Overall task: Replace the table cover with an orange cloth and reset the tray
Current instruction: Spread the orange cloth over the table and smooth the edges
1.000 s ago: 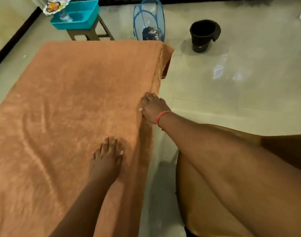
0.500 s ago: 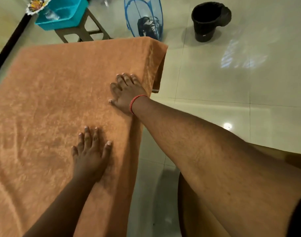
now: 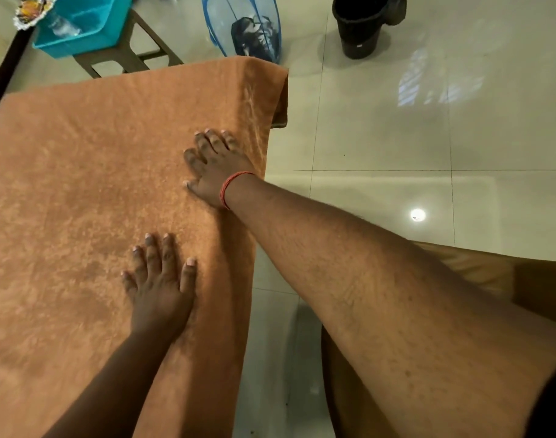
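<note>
Orange cloth (image 3: pixel 90 191) covers the whole table top, its right side draped over the edge. Both hands lie flat, fingers spread, holding nothing: left hand (image 3: pixel 159 292) mid-table, right hand (image 3: pixel 216 169) near the far right corner. Best to press outward toward the edges, evenly.

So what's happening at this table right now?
A person is laying an orange cloth over the table. Both hands lie flat, palms down, on it: the left hand nearer the person, the right hand, with a red wrist thread, further along by the cloth's right edge, which hangs over the side. Neither hand grips anything. The teal tray sits on a stool beyond the table, not yet put back.
</note>
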`<state>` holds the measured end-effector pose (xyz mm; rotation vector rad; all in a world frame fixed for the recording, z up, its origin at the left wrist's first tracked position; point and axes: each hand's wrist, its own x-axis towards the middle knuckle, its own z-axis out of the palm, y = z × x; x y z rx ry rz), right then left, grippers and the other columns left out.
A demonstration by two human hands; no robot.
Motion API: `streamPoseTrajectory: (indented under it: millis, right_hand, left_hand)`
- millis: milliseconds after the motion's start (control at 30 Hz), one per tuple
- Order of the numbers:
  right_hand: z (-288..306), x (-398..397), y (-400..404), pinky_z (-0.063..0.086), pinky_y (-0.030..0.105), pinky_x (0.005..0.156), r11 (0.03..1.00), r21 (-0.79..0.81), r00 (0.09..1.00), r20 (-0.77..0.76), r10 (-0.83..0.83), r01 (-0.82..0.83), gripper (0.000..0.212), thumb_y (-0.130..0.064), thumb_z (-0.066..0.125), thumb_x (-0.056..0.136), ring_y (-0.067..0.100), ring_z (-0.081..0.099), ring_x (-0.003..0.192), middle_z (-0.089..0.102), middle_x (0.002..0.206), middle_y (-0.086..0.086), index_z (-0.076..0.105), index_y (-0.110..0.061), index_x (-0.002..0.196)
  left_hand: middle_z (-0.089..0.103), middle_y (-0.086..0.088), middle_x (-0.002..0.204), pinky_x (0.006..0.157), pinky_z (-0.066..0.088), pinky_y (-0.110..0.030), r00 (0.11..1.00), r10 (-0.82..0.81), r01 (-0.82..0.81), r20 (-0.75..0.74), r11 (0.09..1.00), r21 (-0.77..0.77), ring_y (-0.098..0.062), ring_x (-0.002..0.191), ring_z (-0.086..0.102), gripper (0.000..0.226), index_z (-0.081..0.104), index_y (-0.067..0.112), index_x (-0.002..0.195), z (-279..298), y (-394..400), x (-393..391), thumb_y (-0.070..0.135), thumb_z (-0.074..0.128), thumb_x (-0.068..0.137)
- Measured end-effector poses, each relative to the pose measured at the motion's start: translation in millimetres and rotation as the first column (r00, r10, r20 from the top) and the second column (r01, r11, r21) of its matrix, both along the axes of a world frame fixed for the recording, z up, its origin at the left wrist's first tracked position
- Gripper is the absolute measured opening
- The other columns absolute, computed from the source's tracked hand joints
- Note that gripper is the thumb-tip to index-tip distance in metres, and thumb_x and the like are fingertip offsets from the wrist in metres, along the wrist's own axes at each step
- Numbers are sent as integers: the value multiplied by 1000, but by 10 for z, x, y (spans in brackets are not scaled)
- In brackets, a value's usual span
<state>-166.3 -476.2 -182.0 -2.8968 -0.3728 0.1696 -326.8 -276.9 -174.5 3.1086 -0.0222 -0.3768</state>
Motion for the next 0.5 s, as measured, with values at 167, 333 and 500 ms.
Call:
streamPoseTrajectory:
  millis: [167, 333, 500]
  right_hand:
    - [16, -81, -53, 0, 52, 121, 1000, 0, 1000, -6, -16, 16, 71, -60, 22, 97, 33, -2, 152, 2, 166, 12, 14, -22, 157]
    - [24, -165, -95, 1, 55, 120, 999, 9, 998, -16, -53, 54, 70, -59, 22, 97, 31, -3, 152, 2, 166, 10, 14, -23, 157]
    - [35, -223, -149, 0, 57, 119, 998, 19, 997, -30, -66, 67, 70, -59, 22, 98, 29, -5, 152, 0, 166, 8, 13, -24, 157]
  left_hand:
    - [-25, 10, 160, 120, -7, -52, 1000, -15, 15, 6, 1000, 1, -16, 147, -26, 69, -13, 38, 153, 1, -53, -37, 68, 2, 93]
    - [-25, 10, 160, 120, -7, -52, 999, -32, 32, 9, 999, -10, -15, 146, -27, 66, -14, 39, 152, 18, -99, -82, 66, 4, 95]
    - [-25, 10, 160, 120, -7, -53, 999, -35, 35, 8, 999, -17, -13, 146, -28, 66, -13, 40, 153, 20, -139, -123, 66, 4, 95]
